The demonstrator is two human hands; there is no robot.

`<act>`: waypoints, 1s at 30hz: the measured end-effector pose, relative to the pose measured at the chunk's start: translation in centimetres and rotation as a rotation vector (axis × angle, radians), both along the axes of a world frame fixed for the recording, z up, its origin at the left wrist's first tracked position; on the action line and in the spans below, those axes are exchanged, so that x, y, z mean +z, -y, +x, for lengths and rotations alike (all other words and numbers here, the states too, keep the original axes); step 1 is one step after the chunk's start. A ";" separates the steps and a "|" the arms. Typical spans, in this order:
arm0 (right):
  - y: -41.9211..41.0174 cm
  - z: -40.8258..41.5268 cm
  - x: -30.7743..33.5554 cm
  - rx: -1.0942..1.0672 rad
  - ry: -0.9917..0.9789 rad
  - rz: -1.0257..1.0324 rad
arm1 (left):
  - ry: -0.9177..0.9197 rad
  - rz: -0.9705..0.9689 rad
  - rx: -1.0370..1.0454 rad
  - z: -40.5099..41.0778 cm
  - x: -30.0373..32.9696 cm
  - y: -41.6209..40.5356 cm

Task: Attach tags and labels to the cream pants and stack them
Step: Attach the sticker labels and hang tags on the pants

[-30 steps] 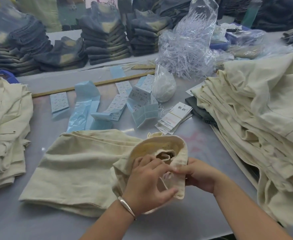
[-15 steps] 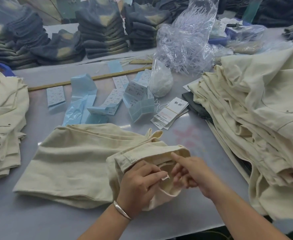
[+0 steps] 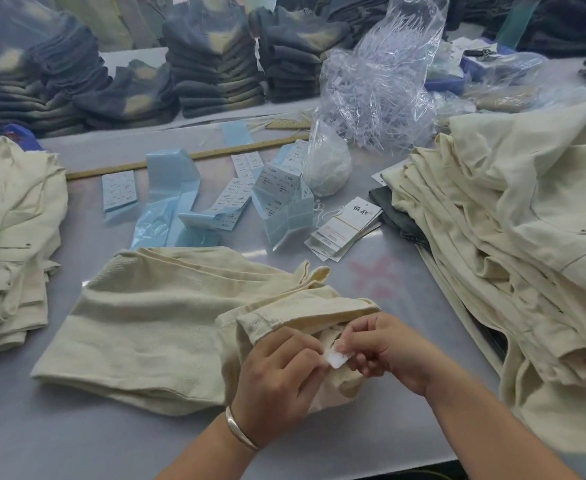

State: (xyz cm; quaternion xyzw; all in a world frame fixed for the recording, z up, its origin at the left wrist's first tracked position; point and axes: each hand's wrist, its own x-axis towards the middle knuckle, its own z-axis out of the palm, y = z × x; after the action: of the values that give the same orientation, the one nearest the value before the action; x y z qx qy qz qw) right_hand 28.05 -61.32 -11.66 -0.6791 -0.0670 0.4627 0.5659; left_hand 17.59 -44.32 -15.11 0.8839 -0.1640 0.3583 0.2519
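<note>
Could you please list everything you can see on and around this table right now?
Folded pants: one, cream, centre of table.
Small label: one, white, at the waistband.
Left stack: cream pants, left edge.
Right pile: cream pants, loose, right.
Sticker strips: several, pale blue, mid-table.
Hang tags: a bundle, white, beside the pile.
Plastic bag: clear, holding fasteners, far centre.
Dark stacks: several, blue-grey, back.
Left hand: bracelet on wrist, grip on label.
Right hand: grip on label.

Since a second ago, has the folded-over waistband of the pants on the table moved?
Yes. The waistband, which stood rolled open, now lies flatter, sunk toward the table. The legs beside it look unmoved; both hands pinch a small white label.
</note>
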 end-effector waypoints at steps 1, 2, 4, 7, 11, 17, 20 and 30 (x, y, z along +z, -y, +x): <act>0.3 0.5 -0.1 0.005 0.083 -0.092 | 0.002 -0.001 0.002 -0.2 0.0 0.0; 0.6 1.0 -0.3 0.021 0.201 -0.210 | 0.002 -0.006 0.005 -0.3 0.0 -0.1; 1.2 2.2 -1.0 0.129 0.471 -0.488 | -0.006 -0.012 0.027 -0.6 -0.2 -0.5; 1.1 3.2 -1.7 0.197 0.640 -0.713 | -0.032 -0.008 0.091 -0.8 -0.7 -1.8; -1.2 4.5 -0.7 -0.147 0.777 -0.543 | -0.136 -0.067 0.307 -0.8 -0.8 -5.2; -10.9 4.4 2.0 -0.194 0.772 -0.180 | -0.400 -0.036 0.594 1.6 -0.3 -15.8; -15.5 4.3 2.2 -0.141 0.737 -0.125 | -0.621 -0.025 0.854 3.5 -0.7 -23.2; -29.4 5.8 -1.1 0.021 0.771 -0.238 | -1.019 -0.250 0.797 7.9 -2.0 -36.0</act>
State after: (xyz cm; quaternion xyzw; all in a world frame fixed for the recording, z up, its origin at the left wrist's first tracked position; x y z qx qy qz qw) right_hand 33.86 -31.95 -12.74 -0.8630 -0.2273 0.1842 0.4119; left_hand 25.47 -8.33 -17.06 0.8999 0.3587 -0.0230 0.2468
